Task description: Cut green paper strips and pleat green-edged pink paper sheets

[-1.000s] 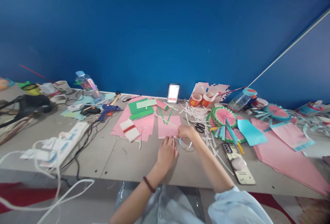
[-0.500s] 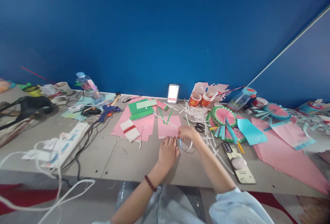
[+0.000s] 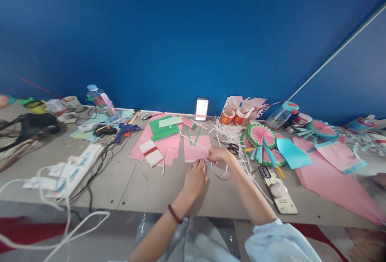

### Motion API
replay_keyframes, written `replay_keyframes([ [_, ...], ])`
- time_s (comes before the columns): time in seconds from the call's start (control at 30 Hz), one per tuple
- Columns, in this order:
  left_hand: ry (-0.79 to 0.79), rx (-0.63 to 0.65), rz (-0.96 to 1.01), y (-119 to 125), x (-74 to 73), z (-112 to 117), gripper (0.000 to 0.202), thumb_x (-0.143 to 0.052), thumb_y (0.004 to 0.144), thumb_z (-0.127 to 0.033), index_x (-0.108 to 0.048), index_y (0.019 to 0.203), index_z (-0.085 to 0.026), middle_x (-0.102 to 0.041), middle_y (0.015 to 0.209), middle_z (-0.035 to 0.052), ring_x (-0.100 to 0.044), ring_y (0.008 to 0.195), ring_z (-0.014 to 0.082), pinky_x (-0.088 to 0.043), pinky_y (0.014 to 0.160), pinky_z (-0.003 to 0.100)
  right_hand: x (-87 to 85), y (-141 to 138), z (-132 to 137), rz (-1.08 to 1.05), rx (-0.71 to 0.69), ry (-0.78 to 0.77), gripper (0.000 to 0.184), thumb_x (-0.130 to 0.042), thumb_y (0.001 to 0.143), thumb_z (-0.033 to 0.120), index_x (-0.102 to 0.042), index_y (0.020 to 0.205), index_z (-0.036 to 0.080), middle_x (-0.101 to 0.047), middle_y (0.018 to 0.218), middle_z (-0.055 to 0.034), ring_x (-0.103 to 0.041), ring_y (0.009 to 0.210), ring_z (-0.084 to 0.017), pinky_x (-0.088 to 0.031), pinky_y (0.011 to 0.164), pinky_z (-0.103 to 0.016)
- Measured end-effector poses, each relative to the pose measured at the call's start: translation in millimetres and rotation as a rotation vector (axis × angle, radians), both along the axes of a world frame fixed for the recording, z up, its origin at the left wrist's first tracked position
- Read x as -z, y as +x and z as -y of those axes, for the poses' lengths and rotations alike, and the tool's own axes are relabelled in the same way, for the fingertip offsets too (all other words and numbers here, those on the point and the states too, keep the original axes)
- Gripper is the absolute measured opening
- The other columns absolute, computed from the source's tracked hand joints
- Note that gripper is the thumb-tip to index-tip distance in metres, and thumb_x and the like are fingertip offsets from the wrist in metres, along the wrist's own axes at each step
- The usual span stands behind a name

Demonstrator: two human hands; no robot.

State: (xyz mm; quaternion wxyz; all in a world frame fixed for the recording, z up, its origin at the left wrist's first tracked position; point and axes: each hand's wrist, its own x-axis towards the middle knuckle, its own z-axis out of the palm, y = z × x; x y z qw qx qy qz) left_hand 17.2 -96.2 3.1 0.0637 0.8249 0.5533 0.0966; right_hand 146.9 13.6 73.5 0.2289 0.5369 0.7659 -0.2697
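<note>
A small pink paper sheet [image 3: 196, 147] lies on the grey table [image 3: 150, 185] in front of me. My left hand [image 3: 195, 179] rests just below the sheet's near edge, fingers together and pointing at it. My right hand [image 3: 218, 154] pinches the sheet's near right corner. A curled white and blue paper strip [image 3: 220, 170] hangs under that hand. Black scissors [image 3: 233, 148] lie just right of my right hand among white paper trimmings.
Larger pink and green sheets [image 3: 159, 137] lie at left, a glue gun [image 3: 125, 127], power strip [image 3: 72, 167] and cables beyond. Paper fans [image 3: 261, 137], red cups [image 3: 233, 116], a phone [image 3: 277, 189] and big pink sheets [image 3: 334, 181] fill the right. A bottle [image 3: 101, 99] stands at the back.
Both hands stay at the pink sheet's near edge with only slight shifts. The curled strip has swung a little to the right.
</note>
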Motion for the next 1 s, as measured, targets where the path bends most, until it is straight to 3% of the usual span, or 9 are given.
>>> replay_keyframes([
  [0.17,0.026,0.037,-0.027,-3.9,3.5,2.8,0.053,-0.041,0.084,-0.014,-0.043,0.136,-0.012,-0.045,0.141,0.0094,-0.04,0.129,0.0228,-0.039,0.105,0.035,-4.2,-0.9,1.0,0.043,0.029,0.029,0.025,-0.055,0.076,0.029,-0.073,0.073,0.012,-0.074,0.076,-0.0098,-0.066,0.071,-0.017,-0.041,0.057,-0.02],
  [0.33,0.069,0.033,-0.02,-4.4,8.7,3.3,0.052,-0.041,0.086,-0.018,-0.042,0.138,-0.011,-0.048,0.139,0.0105,-0.041,0.127,0.0226,-0.037,0.105,0.036,-6.4,4.9,2.1,0.026,-0.001,0.017,0.027,-0.053,0.079,0.031,-0.073,0.073,0.014,-0.074,0.077,-0.0076,-0.065,0.071,-0.015,-0.04,0.057,-0.018],
  [0.63,0.067,0.015,-0.03,-2.1,1.9,1.3,0.05,-0.043,0.086,-0.019,-0.045,0.135,-0.012,-0.052,0.133,0.0111,-0.044,0.123,0.0238,-0.039,0.102,0.038,0.6,9.2,-0.2,0.039,-0.038,0.017,0.026,-0.051,0.075,0.023,-0.075,0.08,0.013,-0.074,0.083,-0.0089,-0.065,0.069,-0.017,-0.036,0.05,-0.021],
  [1.0,0.071,0.013,-0.027,-0.5,0.1,1.0,0.052,-0.044,0.086,-0.02,-0.044,0.137,-0.013,-0.054,0.13,0.0108,-0.046,0.12,0.0249,-0.041,0.1,0.04,3.4,6.7,3.0,0.07,0.019,0.075,0.024,-0.053,0.073,0.023,-0.075,0.08,0.016,-0.074,0.087,-0.0099,-0.068,0.082,-0.02,-0.044,0.06,-0.021],
])
